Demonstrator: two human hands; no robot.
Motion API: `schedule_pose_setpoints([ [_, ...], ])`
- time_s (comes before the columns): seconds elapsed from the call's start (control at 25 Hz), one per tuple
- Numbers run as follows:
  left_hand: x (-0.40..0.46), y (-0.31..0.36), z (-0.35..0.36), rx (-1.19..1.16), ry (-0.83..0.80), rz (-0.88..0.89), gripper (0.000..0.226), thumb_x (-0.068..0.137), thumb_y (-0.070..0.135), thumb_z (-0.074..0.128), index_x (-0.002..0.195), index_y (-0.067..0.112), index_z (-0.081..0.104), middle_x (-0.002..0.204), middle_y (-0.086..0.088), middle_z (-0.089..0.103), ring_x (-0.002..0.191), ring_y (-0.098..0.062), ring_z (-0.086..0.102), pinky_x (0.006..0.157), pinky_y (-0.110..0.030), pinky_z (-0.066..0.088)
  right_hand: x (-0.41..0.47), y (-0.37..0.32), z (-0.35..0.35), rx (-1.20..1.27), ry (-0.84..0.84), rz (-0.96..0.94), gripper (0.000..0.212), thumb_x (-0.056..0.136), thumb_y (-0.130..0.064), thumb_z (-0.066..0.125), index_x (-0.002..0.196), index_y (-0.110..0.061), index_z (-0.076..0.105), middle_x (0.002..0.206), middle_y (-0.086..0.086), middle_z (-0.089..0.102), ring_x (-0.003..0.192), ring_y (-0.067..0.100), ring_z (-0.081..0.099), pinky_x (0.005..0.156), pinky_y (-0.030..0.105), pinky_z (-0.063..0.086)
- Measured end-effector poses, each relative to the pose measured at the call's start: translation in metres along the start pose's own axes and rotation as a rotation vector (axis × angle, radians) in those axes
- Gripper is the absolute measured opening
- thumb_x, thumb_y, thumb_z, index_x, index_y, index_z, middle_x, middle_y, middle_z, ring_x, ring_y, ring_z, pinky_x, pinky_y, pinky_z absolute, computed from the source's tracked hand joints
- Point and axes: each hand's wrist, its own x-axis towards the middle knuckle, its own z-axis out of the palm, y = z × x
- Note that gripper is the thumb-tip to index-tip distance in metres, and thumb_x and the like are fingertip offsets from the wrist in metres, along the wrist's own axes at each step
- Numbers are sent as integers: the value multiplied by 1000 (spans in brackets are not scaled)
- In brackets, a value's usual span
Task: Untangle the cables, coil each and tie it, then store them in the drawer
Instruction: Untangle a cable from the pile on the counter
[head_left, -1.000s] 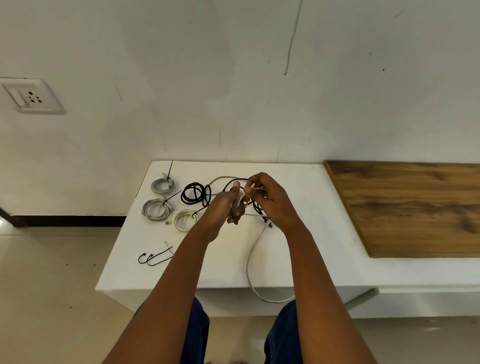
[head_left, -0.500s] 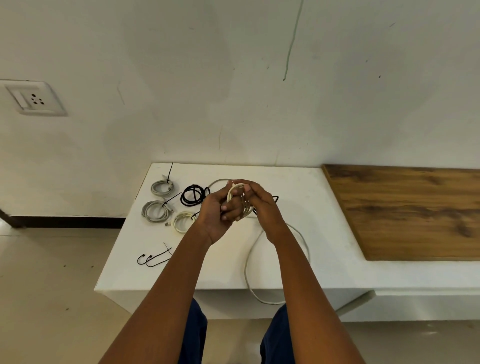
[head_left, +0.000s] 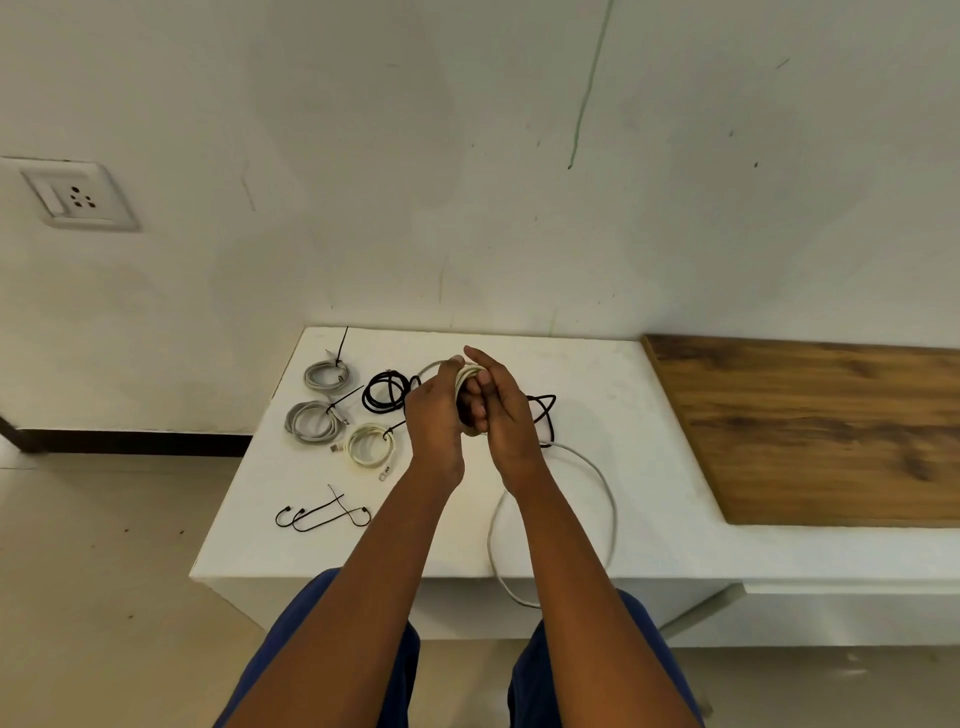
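A pale cable (head_left: 602, 483) is held up over the white table (head_left: 649, 551), and its wound part sits between the two hands as a small coil (head_left: 470, 373). The loose rest of it runs down from the hands, makes a big loop on the table near the right arm, and hangs over the front edge. Left of the hands, three tied coils are laid on the table: a grey coil at the back (head_left: 325, 375), a second grey coil (head_left: 310, 421) just in front of it, and a cream coil (head_left: 370, 446) nearest the hands. A black cable (head_left: 387, 391) is seen loosely looped just behind the left hand, and more black cable shows to the right of the right hand. Some thin black ties (head_left: 322, 515) are laid near the front left corner. A wooden board (head_left: 810, 431) is set on the right side. The left hand (head_left: 435, 415) is curled around the coil. The right hand (head_left: 506, 410) is pressed against the coil, with its fingers bent around it.
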Motion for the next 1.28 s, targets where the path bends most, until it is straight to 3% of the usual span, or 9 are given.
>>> schedule_pose_setpoints([
  [0.12,-3,1,0,-16,30,11,41,86,25,56,47,15,58,40,-3,48,35,-13,42,37,-19,35,0,1,3,9,3,-8,38,101,-3,30,137,-5,42,67,1,38,51,0,38,53,12,36],
  [0.36,0,10,-14,-51,-196,-95,47,96,26,46,56,12,67,46,-4,56,40,-16,51,45,-21,46,0,2,0,75,4,10,35,101,-7,30,126,-12,54,72,-5,53,63,-4,52,63,10,42],
  [0.48,-5,13,-13,-3,-83,-107,34,88,23,58,59,10,70,48,-4,60,39,-15,54,45,-21,48,0,2,2,152,-10,69,34,101,-12,31,121,-6,58,79,-14,63,73,-5,58,67,10,45],
  [0.64,-5,11,-14,67,117,-31,34,82,38,69,61,11,68,50,-2,64,41,-12,56,52,-23,51,-3,0,4,47,4,12,29,101,-16,37,120,-18,58,106,-13,65,101,2,60,93,24,47],
  [0.76,-8,4,-19,531,155,223,54,91,57,43,62,16,62,53,3,64,48,-4,57,56,-23,43,-4,3,4,-48,54,-14,31,102,-16,37,125,-14,56,99,-4,61,90,10,54,87,25,45],
  [0.84,-10,-3,-24,771,48,373,52,97,53,32,74,13,57,61,2,60,56,-9,55,56,-27,38,-3,2,5,-50,85,3,32,101,-11,36,128,-11,54,99,1,59,86,7,53,82,20,43],
  [1.0,-5,-9,-35,860,-52,460,31,101,34,29,90,12,46,66,3,52,56,-8,48,50,-21,32,-8,0,14,120,84,124,33,101,-27,37,122,-17,60,103,-11,63,95,2,56,86,18,43],
  [1.08,-5,-10,-40,892,-59,519,28,101,32,29,89,12,45,63,4,51,54,-8,47,46,-17,32,-9,-1,15,162,86,193,35,99,-36,38,119,-21,63,90,-11,63,83,5,55,78,19,46],
  [1.28,-3,-6,-58,918,-145,517,22,102,23,32,90,10,44,64,5,50,53,-5,45,48,-18,30,-13,-9,5,361,-41,382,22,97,-22,47,117,-20,56,70,-3,62,62,6,59,66,24,52],
])
